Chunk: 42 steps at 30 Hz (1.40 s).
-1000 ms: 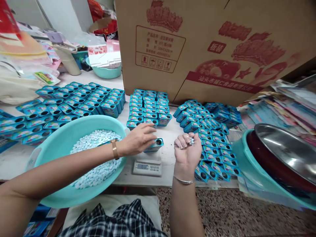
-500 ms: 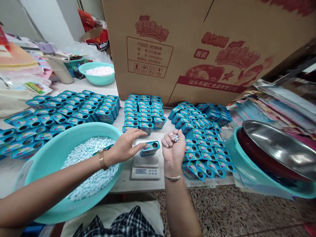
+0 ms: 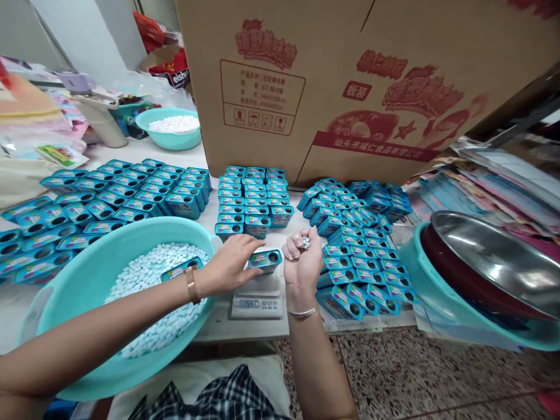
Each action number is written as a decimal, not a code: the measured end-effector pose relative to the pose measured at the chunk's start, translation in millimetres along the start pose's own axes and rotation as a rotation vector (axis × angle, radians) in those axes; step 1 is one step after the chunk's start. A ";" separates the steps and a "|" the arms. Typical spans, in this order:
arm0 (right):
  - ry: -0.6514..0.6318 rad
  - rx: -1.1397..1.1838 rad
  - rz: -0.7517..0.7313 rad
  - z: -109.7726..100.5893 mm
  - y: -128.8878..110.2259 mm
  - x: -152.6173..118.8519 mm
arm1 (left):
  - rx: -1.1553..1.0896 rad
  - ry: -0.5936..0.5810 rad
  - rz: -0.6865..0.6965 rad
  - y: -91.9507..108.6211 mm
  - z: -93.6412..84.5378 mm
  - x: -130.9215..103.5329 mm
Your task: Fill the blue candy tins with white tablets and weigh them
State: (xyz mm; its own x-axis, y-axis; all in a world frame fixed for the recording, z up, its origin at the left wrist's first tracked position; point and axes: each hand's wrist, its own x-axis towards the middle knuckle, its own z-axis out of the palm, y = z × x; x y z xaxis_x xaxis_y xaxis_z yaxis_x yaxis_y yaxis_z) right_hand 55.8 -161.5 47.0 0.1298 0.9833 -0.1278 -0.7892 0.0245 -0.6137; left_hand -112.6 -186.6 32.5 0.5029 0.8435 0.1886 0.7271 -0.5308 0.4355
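My left hand grips the left end of a blue candy tin, fingers behind it and thumb in front. The tin is upright over the small white scale, whose display is lit; I cannot tell whether its base still touches the pan. A round dark opening shows in its top. Just right of it, my right hand is palm up, fingers curled around several small pale candies. Under my left forearm, a big turquoise basin holds many pale blue candies and another tin lying on them.
Rows of blue tins stand at left, centre and right. A large cardboard box rises behind them. A smaller turquoise bowl of candies sits back left. Stacked basins with a steel bowl are at the right edge.
My left hand has moved in and closed on the tin at the scale. My right hand has shifted slightly left, still curled around the candies.
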 end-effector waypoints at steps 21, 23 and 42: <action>0.072 0.195 -0.030 -47.1 -60.3 -10.9 | 0.381 0.033 0.062 2.0 36.4 107.4; 0.081 0.193 -0.046 -53.9 -68.0 -12.8 | 0.384 0.041 0.043 -2.7 42.0 125.3; 0.070 0.257 -0.097 -76.3 -90.9 -26.7 | 0.166 -0.509 -0.131 66.4 153.2 133.6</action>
State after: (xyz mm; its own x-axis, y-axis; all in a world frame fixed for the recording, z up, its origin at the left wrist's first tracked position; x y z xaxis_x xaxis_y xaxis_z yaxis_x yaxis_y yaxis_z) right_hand 169.8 -203.8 46.7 0.2464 0.9595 -0.1366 -0.8960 0.1718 -0.4095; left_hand 74.5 -121.7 -48.3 0.5358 0.7790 -0.3257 0.8420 -0.4645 0.2743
